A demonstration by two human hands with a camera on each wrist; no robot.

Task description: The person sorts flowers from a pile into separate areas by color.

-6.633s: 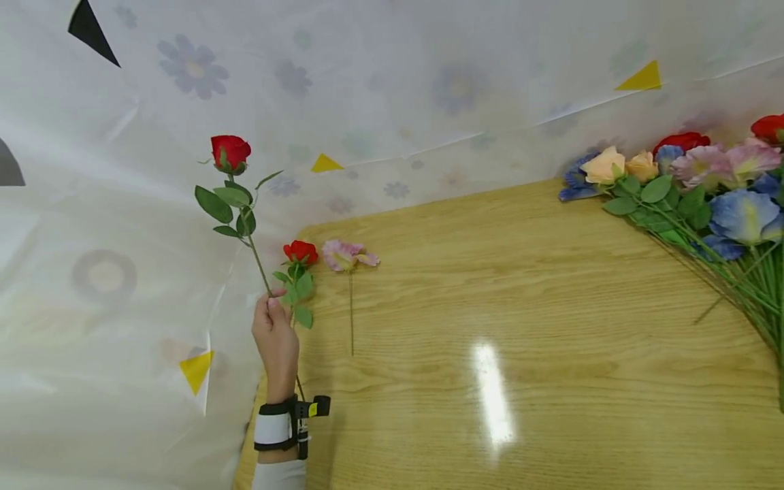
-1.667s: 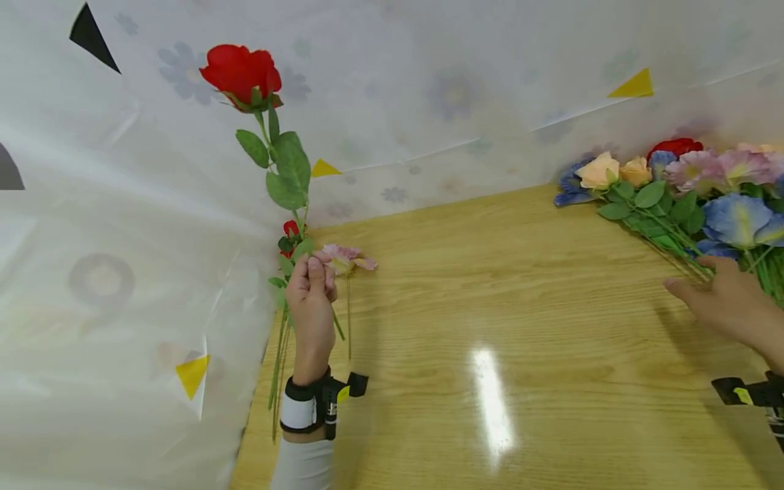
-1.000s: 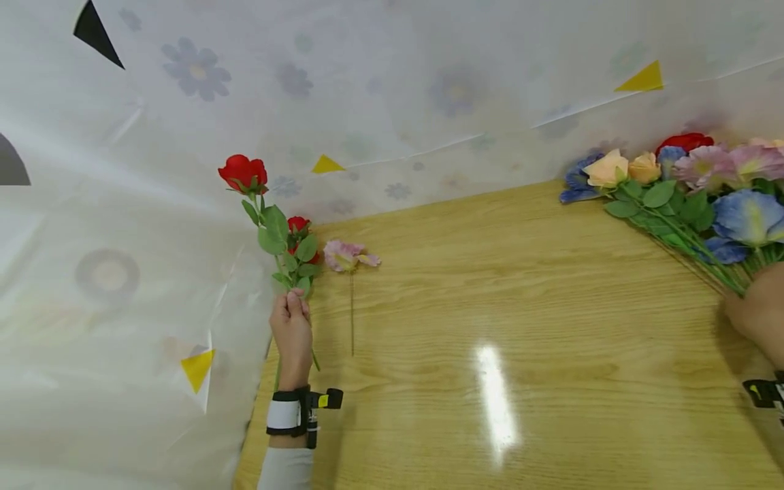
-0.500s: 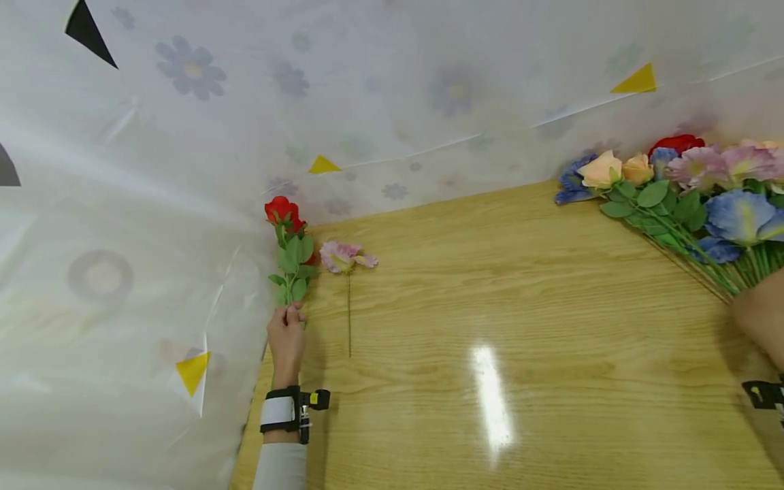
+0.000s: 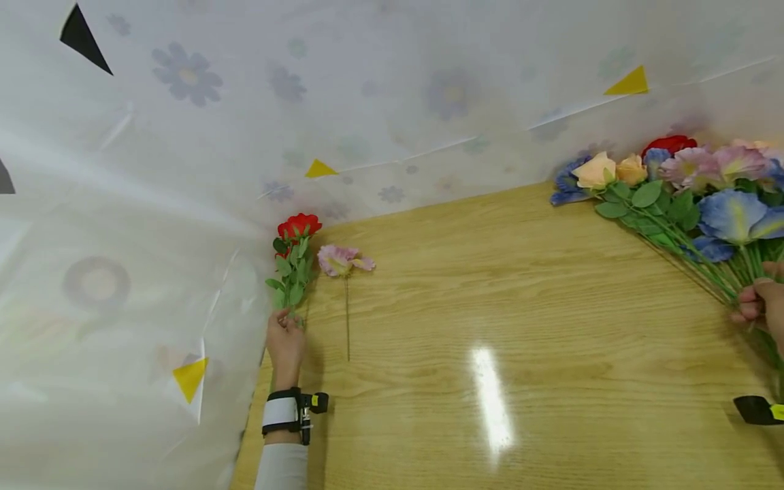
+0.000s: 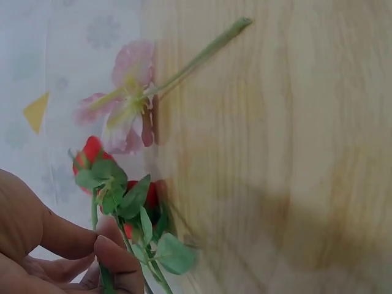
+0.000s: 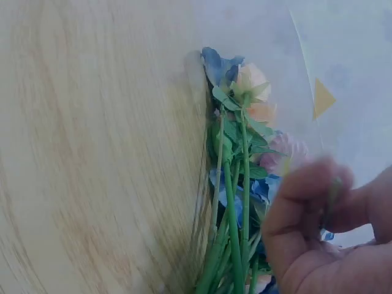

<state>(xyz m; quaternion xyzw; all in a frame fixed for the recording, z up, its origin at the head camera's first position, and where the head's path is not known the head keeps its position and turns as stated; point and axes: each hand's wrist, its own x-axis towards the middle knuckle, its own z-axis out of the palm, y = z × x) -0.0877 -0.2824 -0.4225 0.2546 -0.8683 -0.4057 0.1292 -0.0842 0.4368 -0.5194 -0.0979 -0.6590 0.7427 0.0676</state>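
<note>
My left hand [image 5: 285, 344] pinches the green stem of a red rose [image 6: 92, 156] between thumb and fingers, at the table's far left corner. That rose overlaps other red roses [image 6: 142, 196] lying there, their leaves bunched together. Just right of them lies a pink flower [image 5: 346, 260] on a thin stem. At the right edge, my right hand [image 5: 765, 306] is at the stems of a large flower bunch [image 5: 731, 214]. In the right wrist view its curled fingers and thumb pinch a thin green stem [image 7: 331, 202]; the bloom on it cannot be made out.
The bunch mixes blue flowers [image 5: 729, 214], peach roses [image 5: 595, 171], pink flowers and a red rose [image 5: 670, 144]. A floral-printed white sheet [image 5: 392, 82] rises behind and left of the wooden table [image 5: 490, 286]. Yellow triangles [image 5: 627, 82] mark the sheet.
My left hand has lowered a raised rose onto the roses at the left corner, where one lay at first. My right hand has come in from the right to the bunch's stems.
</note>
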